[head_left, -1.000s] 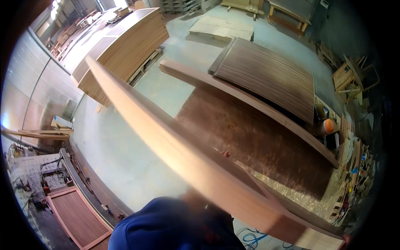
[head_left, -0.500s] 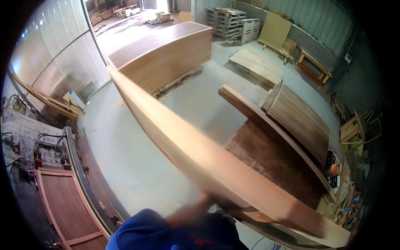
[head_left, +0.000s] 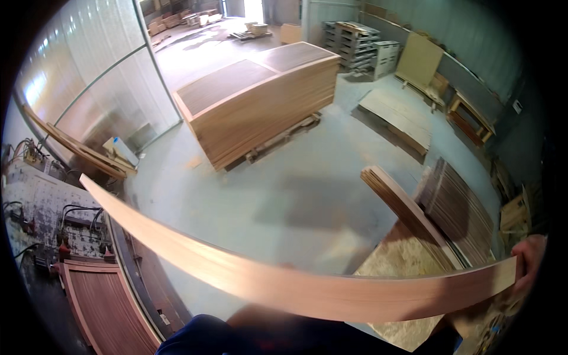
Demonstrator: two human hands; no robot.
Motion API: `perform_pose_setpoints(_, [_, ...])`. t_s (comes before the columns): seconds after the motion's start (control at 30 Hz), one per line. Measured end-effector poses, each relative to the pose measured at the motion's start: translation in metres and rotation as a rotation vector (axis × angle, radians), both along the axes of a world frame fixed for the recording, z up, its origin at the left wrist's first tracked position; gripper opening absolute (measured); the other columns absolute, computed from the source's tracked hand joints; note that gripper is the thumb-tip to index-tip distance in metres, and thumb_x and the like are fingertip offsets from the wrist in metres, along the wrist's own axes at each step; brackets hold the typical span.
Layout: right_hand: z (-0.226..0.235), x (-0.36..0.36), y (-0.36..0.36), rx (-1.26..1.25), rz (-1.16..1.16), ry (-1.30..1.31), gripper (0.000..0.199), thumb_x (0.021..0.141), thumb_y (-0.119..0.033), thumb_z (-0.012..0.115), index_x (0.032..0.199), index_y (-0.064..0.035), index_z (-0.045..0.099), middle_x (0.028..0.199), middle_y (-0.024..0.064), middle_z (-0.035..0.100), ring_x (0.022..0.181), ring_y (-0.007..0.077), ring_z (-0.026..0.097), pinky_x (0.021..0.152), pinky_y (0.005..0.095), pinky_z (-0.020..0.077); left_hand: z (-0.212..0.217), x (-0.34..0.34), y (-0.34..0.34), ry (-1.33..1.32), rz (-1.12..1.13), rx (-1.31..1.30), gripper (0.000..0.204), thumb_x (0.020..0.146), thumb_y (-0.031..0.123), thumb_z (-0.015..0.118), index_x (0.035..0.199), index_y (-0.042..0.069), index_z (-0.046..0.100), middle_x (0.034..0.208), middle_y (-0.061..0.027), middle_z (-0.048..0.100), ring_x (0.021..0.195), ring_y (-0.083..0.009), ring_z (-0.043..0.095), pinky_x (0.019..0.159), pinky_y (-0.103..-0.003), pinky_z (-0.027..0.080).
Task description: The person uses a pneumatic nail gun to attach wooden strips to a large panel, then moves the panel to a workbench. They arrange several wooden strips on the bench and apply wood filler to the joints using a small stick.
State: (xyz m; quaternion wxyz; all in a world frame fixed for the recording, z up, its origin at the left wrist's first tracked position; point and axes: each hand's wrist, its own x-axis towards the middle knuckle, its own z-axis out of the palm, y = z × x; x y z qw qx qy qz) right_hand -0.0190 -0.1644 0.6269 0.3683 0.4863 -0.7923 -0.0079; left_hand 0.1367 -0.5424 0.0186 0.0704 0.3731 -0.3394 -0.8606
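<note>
Apparently the right hand [head_left: 528, 263] grips the long wooden board [head_left: 284, 284].

floor [head_left: 296, 195]: grey concrete | walls [head_left: 89, 89]: corrugated metal | panel stack [head_left: 260, 100] on pallet | doorway [head_left: 254, 7]: bright daylight

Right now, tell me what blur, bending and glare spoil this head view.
Head view: the long wooden panel is motion-blurred and bowed by the fisheye; the right hand at its end is soft, the left hand hidden; daylight blows out the far doorway; the black rim cuts the corners; the stacked panels stay sharp.
</note>
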Motion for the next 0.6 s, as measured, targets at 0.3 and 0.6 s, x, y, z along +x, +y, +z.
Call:
perform_pose_setpoints(0.3, [-0.04,-0.213,-0.298,-0.467,0.467,0.07,0.054,0.105,-0.039,0.025,0.077,-0.0053,0.057,0.068,0.0133,0.055,0.059,0.0263,0.052,0.059,0.0417,0.0439,0.018,-0.135,-0.182,-0.043,0.16,-0.005,0.064,0.104,0.049,0.047,0.149,0.004,0.044,0.148,-0.0147,0.052,0.133,-0.0283,0.052,0.11,-0.051,0.045])
perform_pose_setpoints(0.6, [-0.046,-0.422,-0.539,-0.562,0.539,-0.21,0.057,0.106,-0.033,0.02,0.069,-0.009,0.055,0.059,0.0086,0.05,0.058,0.0211,0.049,0.052,0.0351,0.0401,0.041,-0.342,-0.359,-0.065,0.148,-0.041,0.067,0.103,0.053,0.045,0.149,0.005,0.044,0.149,-0.0146,0.051,0.135,-0.0291,0.051,0.111,-0.052,0.044])
